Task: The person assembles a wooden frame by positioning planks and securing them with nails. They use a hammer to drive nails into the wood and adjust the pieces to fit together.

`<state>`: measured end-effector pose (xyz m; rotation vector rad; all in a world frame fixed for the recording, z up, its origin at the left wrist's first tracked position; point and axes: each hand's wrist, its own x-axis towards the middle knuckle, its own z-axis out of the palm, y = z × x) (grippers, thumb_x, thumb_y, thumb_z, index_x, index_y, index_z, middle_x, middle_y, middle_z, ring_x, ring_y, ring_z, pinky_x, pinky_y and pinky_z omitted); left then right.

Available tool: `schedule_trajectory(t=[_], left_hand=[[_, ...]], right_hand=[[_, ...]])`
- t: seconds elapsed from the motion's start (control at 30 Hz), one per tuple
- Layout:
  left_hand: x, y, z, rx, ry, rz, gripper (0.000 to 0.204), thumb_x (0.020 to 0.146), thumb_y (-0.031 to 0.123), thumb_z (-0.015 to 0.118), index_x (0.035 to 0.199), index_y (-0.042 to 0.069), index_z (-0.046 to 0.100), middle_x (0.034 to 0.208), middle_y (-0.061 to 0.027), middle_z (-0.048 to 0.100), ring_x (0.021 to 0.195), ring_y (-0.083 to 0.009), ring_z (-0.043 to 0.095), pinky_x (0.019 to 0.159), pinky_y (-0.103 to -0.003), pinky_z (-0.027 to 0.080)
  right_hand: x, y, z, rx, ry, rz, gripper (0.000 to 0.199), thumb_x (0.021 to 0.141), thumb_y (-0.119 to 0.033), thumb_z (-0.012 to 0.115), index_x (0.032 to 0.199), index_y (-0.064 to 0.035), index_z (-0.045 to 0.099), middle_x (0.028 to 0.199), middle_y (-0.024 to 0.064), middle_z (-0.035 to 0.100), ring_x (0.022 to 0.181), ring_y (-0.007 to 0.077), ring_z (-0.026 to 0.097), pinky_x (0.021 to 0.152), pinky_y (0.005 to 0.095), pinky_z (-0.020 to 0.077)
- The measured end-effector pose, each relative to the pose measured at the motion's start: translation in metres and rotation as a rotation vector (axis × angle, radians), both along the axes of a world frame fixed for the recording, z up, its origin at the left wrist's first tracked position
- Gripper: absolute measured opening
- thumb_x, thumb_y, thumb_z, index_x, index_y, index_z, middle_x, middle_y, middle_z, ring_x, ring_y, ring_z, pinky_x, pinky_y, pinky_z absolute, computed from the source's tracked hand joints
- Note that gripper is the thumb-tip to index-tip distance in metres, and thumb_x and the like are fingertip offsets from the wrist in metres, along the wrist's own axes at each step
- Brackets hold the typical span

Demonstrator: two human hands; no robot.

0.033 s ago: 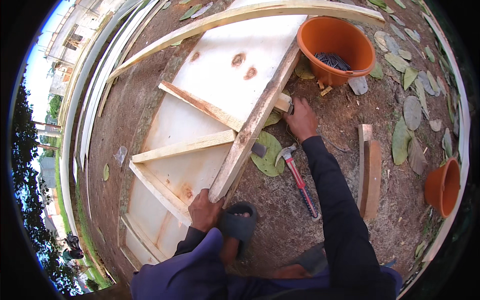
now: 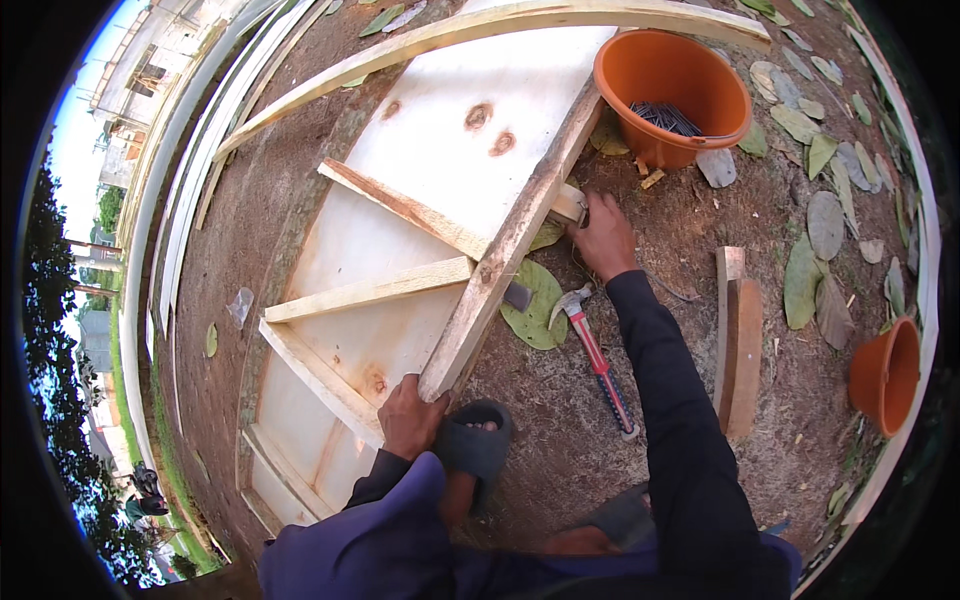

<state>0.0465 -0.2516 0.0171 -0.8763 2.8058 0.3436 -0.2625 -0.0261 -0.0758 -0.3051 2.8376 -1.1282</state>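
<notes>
A long wooden beam [image 2: 520, 228] lies slantwise along the near edge of a pale plywood panel [image 2: 450, 100]. My left hand [image 2: 410, 418] is closed at the beam's lower end, fingers curled by its edge. My right hand [image 2: 604, 238] is on the beam's right side, its fingers closed against the end of a short wood block [image 2: 568, 205] that sticks out from under the beam; the fingertips are partly hidden. A hammer [image 2: 598, 362] with a red and dark handle rests on the ground below that hand. A small grey piece [image 2: 517, 296] pokes out beside the beam.
An orange bucket [image 2: 720, 90] holding many nails stands at the upper right, touching the beam's far end. Two short timber offcuts [image 2: 742, 350] lie right of my forearm. A smaller orange pot [image 2: 885, 375] is farther right. Wooden braces [image 2: 375, 290] cross the panel. My sandalled foot [image 2: 474, 450] is near my left hand.
Very little differs. My left foot has shifted slightly; both hands keep their places.
</notes>
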Motion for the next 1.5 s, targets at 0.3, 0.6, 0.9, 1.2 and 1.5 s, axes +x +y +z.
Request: schedule_trajectory(t=[0.3, 0.6, 0.9, 1.2, 1.5], left_hand=[[0.009, -0.034, 0.007, 0.227, 0.03, -0.198, 0.056, 0.093, 0.043, 0.071, 0.125, -0.001, 0.058, 0.116, -0.0223, 0.065, 0.109, -0.0383, 0.064, 0.094, -0.045, 0.051], [0.183, -0.11, -0.015, -0.162, 0.407, 0.417, 0.055, 0.11, 0.036, 0.043, 0.145, -0.007, 0.043, 0.144, -0.0294, 0.048, 0.138, -0.0434, 0.043, 0.117, -0.048, 0.033], [0.219, -0.1, -0.039, -0.031, 0.325, 0.575, 0.057, 0.109, 0.042, 0.039, 0.144, -0.002, 0.047, 0.143, -0.0253, 0.052, 0.136, -0.0421, 0.046, 0.115, -0.048, 0.035], [0.227, -0.115, -0.055, -0.063, 0.333, 0.451, 0.043, 0.109, 0.032, 0.043, 0.119, -0.006, 0.062, 0.128, -0.0265, 0.059, 0.122, -0.0429, 0.054, 0.105, -0.047, 0.042], [0.223, -0.113, -0.051, -0.099, 0.359, 0.518, 0.04, 0.107, 0.031, 0.046, 0.116, -0.005, 0.062, 0.121, -0.0252, 0.061, 0.113, -0.0433, 0.057, 0.097, -0.047, 0.044]], right_hand=[[0.033, -0.004, 0.013, -0.482, -0.104, -0.15, 0.041, 0.092, -0.026, 0.071, 0.118, 0.0041, 0.066, 0.093, 0.0161, 0.069, 0.087, 0.0318, 0.068, 0.08, 0.0431, 0.0519], [0.062, -0.057, 0.054, -0.397, -0.226, -0.13, 0.058, 0.089, -0.043, 0.076, 0.115, 0.0051, 0.057, 0.093, 0.0196, 0.067, 0.086, 0.0317, 0.067, 0.079, 0.0436, 0.0525], [0.056, -0.071, 0.002, -0.604, -0.272, -0.15, 0.077, 0.084, -0.052, 0.08, 0.117, 0.0125, 0.053, 0.109, 0.0237, 0.062, 0.1, 0.0304, 0.061, 0.09, 0.0417, 0.0498], [0.055, -0.074, 0.018, -0.619, -0.331, -0.127, 0.074, 0.079, -0.054, 0.084, 0.106, 0.0085, 0.056, 0.105, 0.0199, 0.063, 0.096, 0.0275, 0.061, 0.086, 0.0401, 0.0506], [0.077, -0.048, 0.037, -0.56, -0.425, 0.06, 0.069, 0.085, -0.057, 0.076, 0.103, 0.0087, 0.065, 0.096, 0.021, 0.07, 0.088, 0.0297, 0.069, 0.078, 0.0433, 0.0536]])
